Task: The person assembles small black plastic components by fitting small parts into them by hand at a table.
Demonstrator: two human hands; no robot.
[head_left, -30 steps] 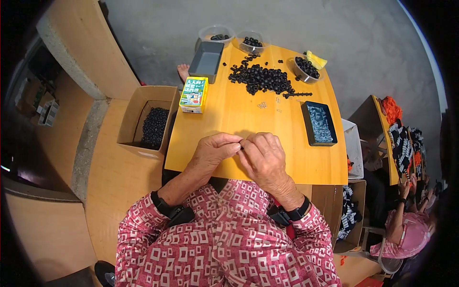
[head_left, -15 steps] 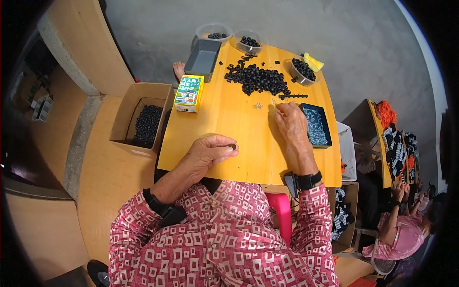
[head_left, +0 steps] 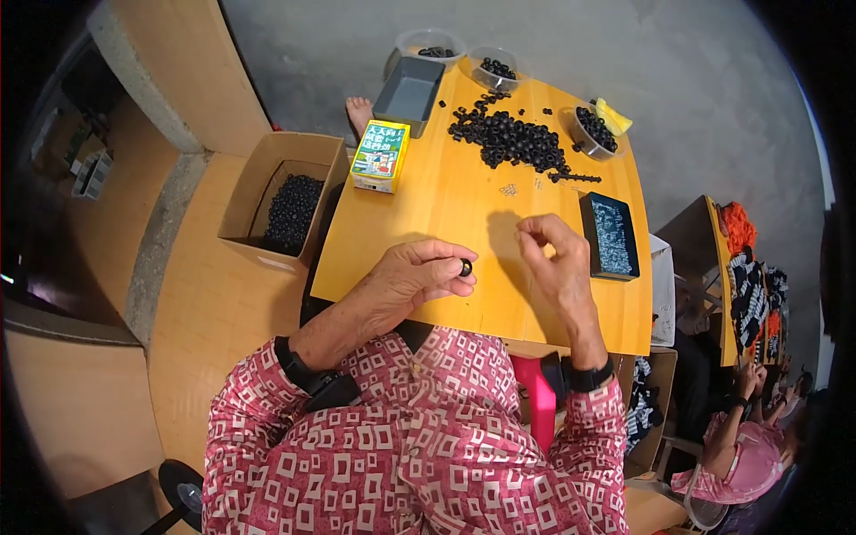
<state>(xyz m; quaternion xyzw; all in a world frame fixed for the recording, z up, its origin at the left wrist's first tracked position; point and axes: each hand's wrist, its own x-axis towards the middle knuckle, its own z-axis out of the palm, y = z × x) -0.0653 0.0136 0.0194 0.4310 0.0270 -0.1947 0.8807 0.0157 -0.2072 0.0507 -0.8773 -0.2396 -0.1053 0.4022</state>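
My left hand [head_left: 412,278] pinches a small round black piece [head_left: 465,267] between thumb and fingertips, above the table's near part. A brassy spot shows on the piece's face. To its right, my right hand [head_left: 560,259] is raised over the table, thumb and forefinger pressed together; whatever they hold is too small to make out. Beyond the hands lie a little cluster of tiny pale gold parts [head_left: 508,190] and a wide heap of black ring-shaped pieces [head_left: 513,143]. A dark tray [head_left: 588,234] of small silvery parts sits right of my right hand.
A yellow-green carton [head_left: 381,159] and a grey bin [head_left: 406,102] stand at the table's left edge. Clear bowls [head_left: 496,82] of black pieces line the far side. A cardboard box [head_left: 245,187] of black pieces is on the floor at left. Another person [head_left: 740,446] sits at right.
My right hand has drawn back from the tiny gold parts toward my left hand. My left hand has shifted right and turned, showing the black piece's face. The whole view has shifted slightly.
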